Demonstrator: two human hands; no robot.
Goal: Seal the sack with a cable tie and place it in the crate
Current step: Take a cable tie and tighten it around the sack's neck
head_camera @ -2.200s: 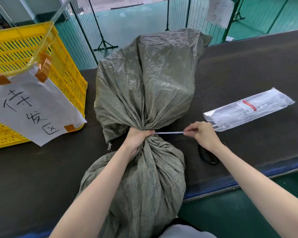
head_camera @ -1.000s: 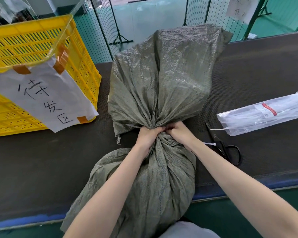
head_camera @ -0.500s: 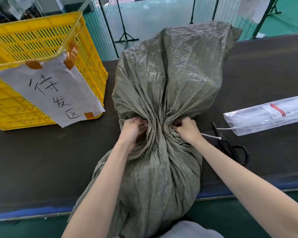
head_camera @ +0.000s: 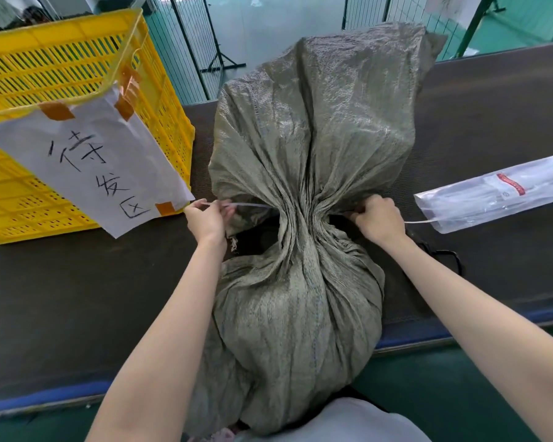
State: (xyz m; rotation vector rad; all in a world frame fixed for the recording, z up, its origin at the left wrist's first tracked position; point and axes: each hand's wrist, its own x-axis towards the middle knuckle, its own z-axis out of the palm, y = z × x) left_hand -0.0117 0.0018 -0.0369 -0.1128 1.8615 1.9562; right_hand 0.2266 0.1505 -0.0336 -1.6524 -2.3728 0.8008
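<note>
A grey-green woven sack [head_camera: 300, 307] lies on the dark table [head_camera: 61, 298], its neck bunched narrow at the middle. A thin white cable tie [head_camera: 249, 205] runs from the left of the neck to my left hand [head_camera: 206, 220], which pinches its end. My right hand [head_camera: 379, 220] is closed at the right side of the neck, and another white strip of tie [head_camera: 420, 222] sticks out past it to the right. The yellow slatted crate [head_camera: 61, 78] stands at the left with a handwritten paper sheet [head_camera: 87, 164] taped to its front.
A clear bag of cable ties [head_camera: 498, 196] lies on the table at the right. Black scissors [head_camera: 444, 255] are partly hidden behind my right forearm. A wire fence [head_camera: 192, 52] runs behind the table. The table's blue front edge [head_camera: 422, 333] is near me.
Both hands were gripping the sack's neck close together. They have since moved apart to either side, and my left hand now draws the tie's end out to the left.
</note>
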